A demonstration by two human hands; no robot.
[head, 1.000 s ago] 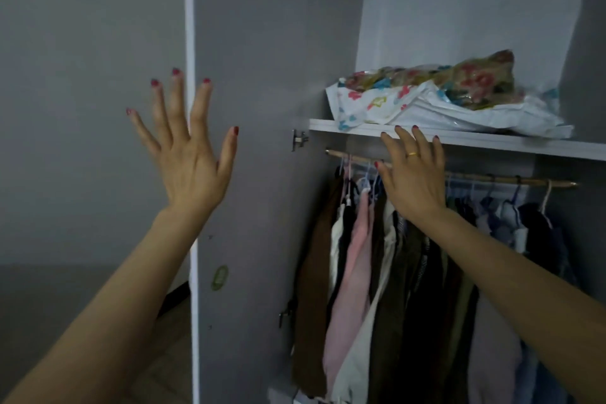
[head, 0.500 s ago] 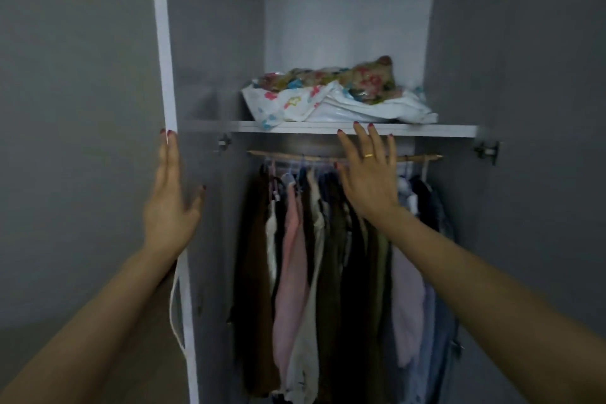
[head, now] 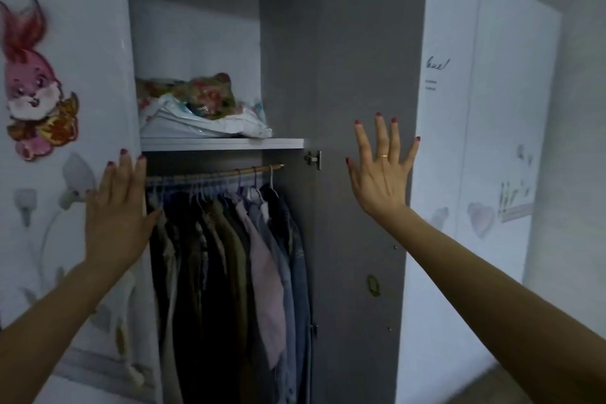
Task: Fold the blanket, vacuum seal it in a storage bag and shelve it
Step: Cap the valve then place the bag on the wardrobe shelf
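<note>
With the view swung right since a moment ago, the left hand (head: 116, 207) now lies flat on the left door (head: 65, 174), the right hand (head: 382, 174), off the shelf (head: 223, 144), spreads on the right door (head: 360, 75), and the bag (head: 200, 115) sits between, above them.

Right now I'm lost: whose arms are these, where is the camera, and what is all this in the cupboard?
No machine here: these are a person's two bare arms, seen from a camera worn on their head, looking forward into a wardrobe. The left hand lies flat, fingers straight, against the left door, the one with the rabbit sticker. The right hand is spread open on the grey inner face of the right door. Neither hand holds anything. On the shelf lies the storage bag, with the flowered blanket inside. Under the shelf, clothes hang from a wooden rail. It looks as if the doors may be about to be closed, though that is only a guess.
</note>
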